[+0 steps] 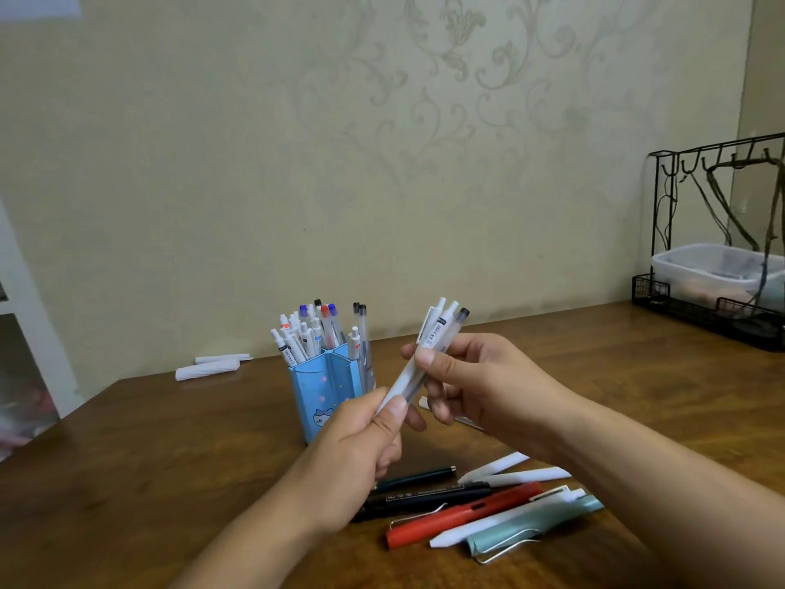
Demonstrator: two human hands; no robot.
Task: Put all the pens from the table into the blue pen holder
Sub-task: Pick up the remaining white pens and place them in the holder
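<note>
Both hands shared the grip: the right hand pinched a small bundle of pens near the top, the left hand its lower end. The blue pen holder, already crowded, stood just behind. Squaring the tips first looked wise, then lowering them into a freer compartment; more pens lay on the worktop.

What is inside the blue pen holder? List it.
The blue pen holder holds many upright pens: mostly white barrels, with blue, red and black caps, spread over several compartments. Their lower halves are hidden by its walls, and the left hand covers its lower right corner.
</note>
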